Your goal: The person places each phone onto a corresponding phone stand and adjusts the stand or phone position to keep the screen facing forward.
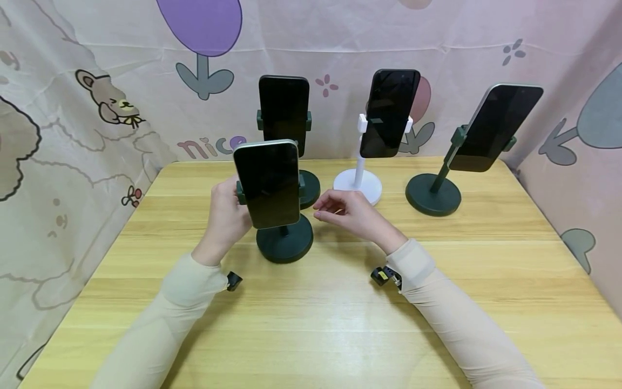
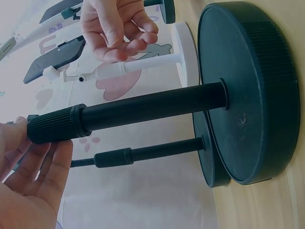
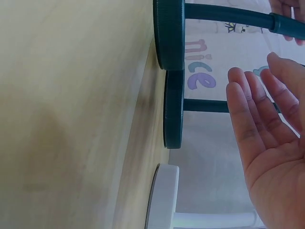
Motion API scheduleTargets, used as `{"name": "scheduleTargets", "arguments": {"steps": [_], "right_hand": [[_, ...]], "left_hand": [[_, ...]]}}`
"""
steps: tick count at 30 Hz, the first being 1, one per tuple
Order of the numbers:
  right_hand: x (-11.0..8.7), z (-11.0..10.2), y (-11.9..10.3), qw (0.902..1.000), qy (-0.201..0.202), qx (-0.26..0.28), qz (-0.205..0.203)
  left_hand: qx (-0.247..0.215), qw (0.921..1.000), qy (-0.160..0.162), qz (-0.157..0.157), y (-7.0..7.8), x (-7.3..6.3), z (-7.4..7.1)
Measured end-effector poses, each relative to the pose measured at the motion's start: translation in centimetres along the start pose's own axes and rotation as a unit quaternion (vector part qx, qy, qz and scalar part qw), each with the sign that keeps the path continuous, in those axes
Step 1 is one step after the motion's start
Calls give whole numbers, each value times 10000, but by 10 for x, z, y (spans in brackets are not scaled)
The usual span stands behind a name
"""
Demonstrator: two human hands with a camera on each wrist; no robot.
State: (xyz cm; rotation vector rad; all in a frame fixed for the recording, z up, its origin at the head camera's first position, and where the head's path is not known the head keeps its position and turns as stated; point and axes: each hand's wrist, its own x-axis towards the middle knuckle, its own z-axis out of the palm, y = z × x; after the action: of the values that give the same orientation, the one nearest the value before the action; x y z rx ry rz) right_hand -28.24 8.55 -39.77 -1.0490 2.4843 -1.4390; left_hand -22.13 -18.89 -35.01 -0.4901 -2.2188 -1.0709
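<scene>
The front dark green phone stand point(image 1: 285, 246) carries a silver-edged phone point(image 1: 269, 186) with a dark screen. My left hand point(image 1: 225, 213) holds that stand behind the phone. In the left wrist view its thumb and fingers are curled round the ribbed collar point(image 2: 56, 125) at the top of the post; the round base appears close to the tabletop, but whether it is fully down I cannot tell. To the right of the stand, my right hand point(image 1: 352, 213) hovers in front of a white stand's base point(image 1: 370, 186). Its fingers are loosely bent and hold nothing, as the right wrist view confirms.
Behind the front stand is another green stand point(image 1: 311, 189) with a black phone point(image 1: 284, 105). A black phone point(image 1: 390, 113) sits on the white stand, and a third green stand point(image 1: 432, 194) at right bears a tilted phone point(image 1: 495, 127). A printed cloth point(image 1: 340, 32) hangs behind the wooden table point(image 1: 320, 324).
</scene>
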Motion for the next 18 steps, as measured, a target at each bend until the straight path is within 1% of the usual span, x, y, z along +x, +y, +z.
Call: {"name": "scheduleTargets", "arguments": {"steps": [7,18], "right_hand": [[-1,0,2,10000,-34,2,16],[0,-2,3,10000,-47,34,39]], "left_hand": [[131,9996,41,-258,-5,-3,-9],[102,9977,350,-575,-14,-3,-23]]}}
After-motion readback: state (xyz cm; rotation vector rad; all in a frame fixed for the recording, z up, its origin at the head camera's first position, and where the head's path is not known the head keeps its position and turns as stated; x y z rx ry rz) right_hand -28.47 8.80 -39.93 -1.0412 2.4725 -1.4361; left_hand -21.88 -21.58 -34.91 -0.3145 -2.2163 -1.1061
